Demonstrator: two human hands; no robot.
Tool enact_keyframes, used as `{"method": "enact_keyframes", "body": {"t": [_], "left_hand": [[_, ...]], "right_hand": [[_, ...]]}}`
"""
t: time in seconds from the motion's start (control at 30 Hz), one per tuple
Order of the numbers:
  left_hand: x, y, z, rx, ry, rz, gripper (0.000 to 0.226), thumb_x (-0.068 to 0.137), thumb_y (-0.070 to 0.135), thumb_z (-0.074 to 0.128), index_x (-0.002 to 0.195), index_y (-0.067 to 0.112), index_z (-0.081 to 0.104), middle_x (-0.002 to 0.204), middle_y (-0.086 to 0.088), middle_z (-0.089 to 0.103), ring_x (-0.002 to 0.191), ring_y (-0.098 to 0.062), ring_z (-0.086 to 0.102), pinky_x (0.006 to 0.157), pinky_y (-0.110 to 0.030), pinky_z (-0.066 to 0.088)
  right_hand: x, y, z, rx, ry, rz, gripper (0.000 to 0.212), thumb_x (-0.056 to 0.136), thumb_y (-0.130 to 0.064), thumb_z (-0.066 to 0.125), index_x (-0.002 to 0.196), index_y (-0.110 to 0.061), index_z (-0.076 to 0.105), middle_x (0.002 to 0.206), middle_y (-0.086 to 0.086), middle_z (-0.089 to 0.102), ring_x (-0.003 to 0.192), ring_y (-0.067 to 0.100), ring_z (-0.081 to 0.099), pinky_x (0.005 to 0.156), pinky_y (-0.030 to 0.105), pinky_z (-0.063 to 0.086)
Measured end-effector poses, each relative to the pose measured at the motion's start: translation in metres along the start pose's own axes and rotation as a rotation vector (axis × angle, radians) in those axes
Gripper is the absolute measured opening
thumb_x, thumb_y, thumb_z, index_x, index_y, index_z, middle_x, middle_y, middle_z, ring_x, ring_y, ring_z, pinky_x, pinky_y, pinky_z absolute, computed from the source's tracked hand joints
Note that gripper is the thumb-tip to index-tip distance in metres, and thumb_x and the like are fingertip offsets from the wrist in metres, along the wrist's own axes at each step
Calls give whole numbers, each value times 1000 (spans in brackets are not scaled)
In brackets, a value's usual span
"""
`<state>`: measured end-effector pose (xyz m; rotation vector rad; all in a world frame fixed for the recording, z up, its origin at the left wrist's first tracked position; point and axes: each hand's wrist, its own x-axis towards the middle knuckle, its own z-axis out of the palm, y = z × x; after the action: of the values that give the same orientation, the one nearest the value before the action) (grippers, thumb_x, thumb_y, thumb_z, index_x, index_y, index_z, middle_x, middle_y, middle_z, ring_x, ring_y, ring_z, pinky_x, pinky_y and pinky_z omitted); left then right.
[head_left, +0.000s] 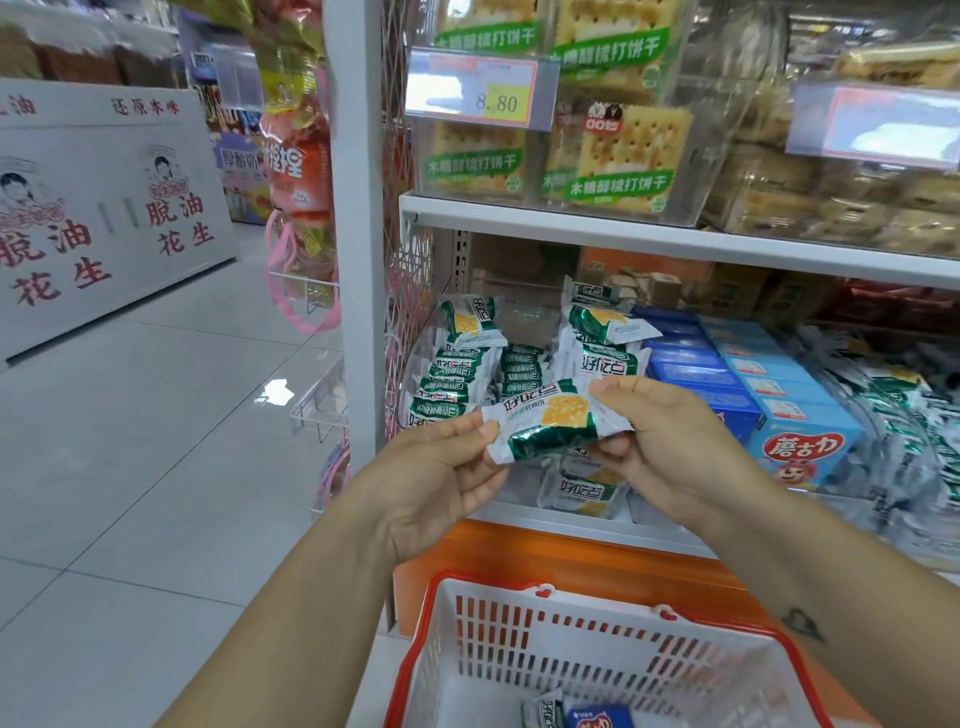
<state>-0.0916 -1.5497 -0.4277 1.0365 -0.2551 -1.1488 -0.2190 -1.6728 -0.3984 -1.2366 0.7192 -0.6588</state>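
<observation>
Your left grip (441, 478) pinches the left end of a green-and-white cracker packet (550, 423) between thumb and fingers. Your right grip (670, 447) pinches its right end the same way, so both are grasping the 1 packet and neither is released. The packet lies roughly level, slightly tilted, with its printed face and yellow cracker picture turned up toward you. It hangs in the air in front of the lower shelf (571, 525) and above the far side of the white basket (519, 639) with the red rim, touching neither. Just behind it, a clear bin on that shelf holds stacked matching packets (457, 374), and loose packets (602, 332) are piled to their right. Beside those, blue boxes (753, 374) stand in a row. Down in the basket, 1 similar packet (543, 709) and 1 small blue box (597, 717) lie side by side at the bottom edge of the view. On the shelf above are cracker packs (618, 156) with green bands, and a price tag (483, 88) reads 8.80. Pale floor tiles (156, 441) stretch away to your left.
</observation>
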Motion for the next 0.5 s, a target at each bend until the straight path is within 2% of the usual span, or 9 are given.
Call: {"method": "enact_keyframes", "body": {"t": [0.07,0.1,0.17,0.2,0.27,0.33,0.37,0.43,0.5], "left_hand": [[-1,0,0,-39,13,-19,13,85,3,61,97,8,62,83,-9,68,71,-14,60,62,-25,59],[-1,0,-1,-47,18,-20,15,83,3,62,98,8,62,85,-9,67,72,-14,60,61,-24,59],[-1,-1,-2,-22,26,1,19,82,5,63,101,8,63,88,-9,67,73,-14,60,62,-23,59],[-1,-1,-3,31,37,38,19,84,6,63,103,8,64,90,-9,68,74,-13,60,65,-22,58],[-1,0,-7,319,92,201,17,90,9,61,106,7,65,92,-6,72,70,-8,61,68,-22,56],[-3,2,-8,611,162,399,7,92,12,60,97,12,65,89,-4,72,60,-2,61,65,-20,55],[-4,3,-7,669,171,463,5,93,12,59,92,13,64,89,-3,71,60,-2,64,66,-21,55],[-7,3,-4,654,138,507,8,94,12,57,88,13,61,90,-1,71,73,-8,71,75,-26,56],[-8,1,-1,615,119,495,11,94,16,56,87,13,63,93,0,74,84,-12,72,87,-32,52]], "right_hand": [[1,2,0,27,18,42,9,93,-7,55,85,-8,58,46,-4,52,33,5,36,73,33,53],[2,3,1,33,18,60,9,93,-8,55,85,-8,58,45,-2,50,34,6,37,70,33,54],[2,3,0,3,-8,59,9,94,-10,55,86,-8,58,57,6,50,36,7,37,64,31,53],[2,3,-1,-63,-28,28,9,94,-12,54,87,-9,58,63,8,49,38,8,35,58,27,51],[0,-2,-6,-339,-58,-107,9,95,-19,55,89,-13,59,55,2,45,42,9,31,49,24,38],[-4,-8,-9,-530,-96,-236,9,94,-23,55,87,-18,57,44,-7,47,39,7,34,52,24,37],[-6,-10,-9,-533,-127,-262,10,95,-22,54,86,-18,56,47,-5,55,39,7,40,53,22,39],[-9,-13,-9,-466,-195,-276,13,95,-23,51,86,-15,55,66,4,70,52,15,60,68,25,47],[-9,-13,-11,-453,-209,-292,21,93,-30,49,86,-12,57,77,6,73,69,23,69,85,31,47]]}}
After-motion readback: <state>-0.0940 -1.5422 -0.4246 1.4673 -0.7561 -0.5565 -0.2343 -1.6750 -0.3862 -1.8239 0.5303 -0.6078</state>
